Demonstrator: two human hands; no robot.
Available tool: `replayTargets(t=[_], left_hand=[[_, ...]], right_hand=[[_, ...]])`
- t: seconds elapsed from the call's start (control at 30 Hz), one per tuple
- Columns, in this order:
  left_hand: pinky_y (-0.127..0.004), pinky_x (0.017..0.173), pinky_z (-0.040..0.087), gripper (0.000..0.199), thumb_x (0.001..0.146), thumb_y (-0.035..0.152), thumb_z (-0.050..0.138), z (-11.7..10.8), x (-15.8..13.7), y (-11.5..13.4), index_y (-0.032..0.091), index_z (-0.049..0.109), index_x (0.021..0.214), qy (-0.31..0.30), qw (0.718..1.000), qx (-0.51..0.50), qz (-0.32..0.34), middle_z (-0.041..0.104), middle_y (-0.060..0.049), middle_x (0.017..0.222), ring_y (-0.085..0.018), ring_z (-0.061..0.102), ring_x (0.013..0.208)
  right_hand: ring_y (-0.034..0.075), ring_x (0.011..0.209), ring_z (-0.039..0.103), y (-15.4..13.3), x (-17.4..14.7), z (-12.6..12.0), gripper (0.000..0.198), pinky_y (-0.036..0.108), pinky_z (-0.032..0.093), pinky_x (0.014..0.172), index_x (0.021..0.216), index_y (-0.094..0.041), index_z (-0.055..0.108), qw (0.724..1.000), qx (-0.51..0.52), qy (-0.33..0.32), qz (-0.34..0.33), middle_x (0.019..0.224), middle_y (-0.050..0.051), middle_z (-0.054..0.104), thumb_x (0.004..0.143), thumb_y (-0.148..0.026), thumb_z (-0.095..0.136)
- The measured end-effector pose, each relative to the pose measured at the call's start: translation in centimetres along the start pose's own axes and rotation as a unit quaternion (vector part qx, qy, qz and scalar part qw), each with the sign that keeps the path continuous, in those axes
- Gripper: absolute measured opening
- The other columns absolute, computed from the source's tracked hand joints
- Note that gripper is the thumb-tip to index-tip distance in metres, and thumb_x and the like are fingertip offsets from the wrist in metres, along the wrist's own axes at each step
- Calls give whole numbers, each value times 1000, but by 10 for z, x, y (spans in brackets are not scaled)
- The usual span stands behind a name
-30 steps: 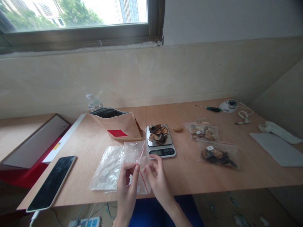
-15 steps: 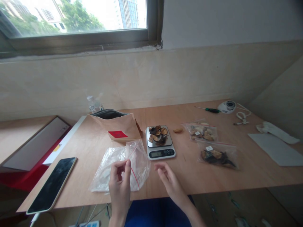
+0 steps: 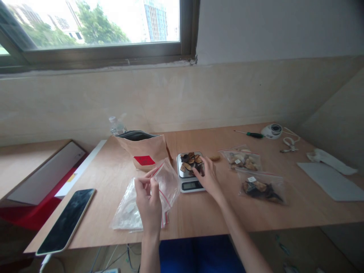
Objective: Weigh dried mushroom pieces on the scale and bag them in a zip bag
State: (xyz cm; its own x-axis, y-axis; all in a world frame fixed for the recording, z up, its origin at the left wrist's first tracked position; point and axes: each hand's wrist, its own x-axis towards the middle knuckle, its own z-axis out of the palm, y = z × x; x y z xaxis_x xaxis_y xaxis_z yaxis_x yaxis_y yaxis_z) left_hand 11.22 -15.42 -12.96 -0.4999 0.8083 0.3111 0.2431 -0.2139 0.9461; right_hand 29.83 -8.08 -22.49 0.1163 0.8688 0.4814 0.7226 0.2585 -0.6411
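Left hand (image 3: 148, 199) is raised just above the near edge of the light wooden table (image 3: 199, 212), thumb & fingers pinching the rim of a small clear plastic zip bag w/ a red seal strip (image 3: 166, 182). Bag hangs tilted, mouth toward the scale, over a flat stack of more clear plastic bags (image 3: 126, 210) lying on the tabletop.

Right hand (image 3: 209, 176) is stretched fwd over the small silver digital kitchen scale (image 3: 190, 178), fingers curled down onto the pile of dark dried fruit slices (image 3: 190, 161) on the scale's platform, touching the slices at the right side. Can't tell whether a slice is actually gripped.

Behind the bag stands a brown kraft paper pouch w/ a red label (image 3: 145, 151), top open, & a clear plastic water bottle (image 3: 116, 127) behind that, near the wall. Right of the scale: one loose pale slice (image 3: 215, 157), then two filled clear zip bags, one w/ light dried pieces (image 3: 243, 160) & nearer one w/ dark dried pieces (image 3: 261, 187). Far right corner: green-handled screwdriver (image 3: 254, 134), small white round device (image 3: 272, 131), white cable (image 3: 288, 143), white paper sheet (image 3: 330, 181). At left, a black smartphone in a pale case (image 3: 66, 222) lies face up near the table's front edge.
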Motion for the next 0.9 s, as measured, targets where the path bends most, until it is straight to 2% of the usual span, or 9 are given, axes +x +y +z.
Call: replayTargets(t=[0.1,0.23,0.43,0.53,0.63,0.7,0.8,0.9], left_hand=[[-29,77,44,21,84,35,50,13,-8,-4,20,38,74,32,998,-18,-51,61,-6,103,-17,60,89],[-29,71,41,20,86,36,46,24,-14,-13,21,38,77,38,995,33,-88,57,-2,89,-16,55,79],[-30,66,38,20,87,38,42,28,-16,-16,21,38,78,25,993,51,-103,47,2,74,-16,49,69],[-30,67,38,19,87,38,42,27,-18,-17,21,38,78,23,992,46,-116,49,1,76,-16,50,70],[-32,70,39,20,87,38,42,27,-19,-19,21,37,78,19,991,38,-127,54,-3,90,-17,53,77],[-34,74,40,20,87,39,41,28,-20,-21,21,37,78,13,990,35,-133,56,-6,99,-19,55,84],[-36,79,40,19,88,38,41,32,-23,-21,21,37,79,4,991,30,-131,55,-8,103,-21,54,93],[-37,82,40,17,88,36,41,37,-25,-18,21,37,79,-4,993,14,-119,55,-9,105,-22,53,98]], right_hand=[[33,129,34,-1,3,13,57,52,37,98,132,-17,38,999,-33,-5,2,137,19,39,85,-49,48],[31,119,45,-2,7,17,52,49,40,95,128,-17,42,999,-48,-3,-12,126,17,50,86,-47,48],[27,98,53,3,8,8,32,43,42,85,103,-19,60,997,-68,39,17,101,11,57,84,-43,50],[26,91,53,6,9,3,25,43,43,82,93,-20,62,997,-49,44,30,93,9,56,83,-41,51],[23,82,56,3,13,-7,22,38,46,75,90,-19,61,998,20,40,43,89,8,56,83,-38,51],[20,74,56,-9,16,-17,22,35,47,68,89,-18,60,996,56,54,52,86,8,57,83,-37,52],[18,72,56,-43,19,-37,21,31,47,64,88,-19,60,992,94,73,47,86,7,59,83,-38,54],[18,79,58,-84,18,-53,18,28,48,65,91,-20,60,989,143,40,28,91,7,60,84,-36,54]])
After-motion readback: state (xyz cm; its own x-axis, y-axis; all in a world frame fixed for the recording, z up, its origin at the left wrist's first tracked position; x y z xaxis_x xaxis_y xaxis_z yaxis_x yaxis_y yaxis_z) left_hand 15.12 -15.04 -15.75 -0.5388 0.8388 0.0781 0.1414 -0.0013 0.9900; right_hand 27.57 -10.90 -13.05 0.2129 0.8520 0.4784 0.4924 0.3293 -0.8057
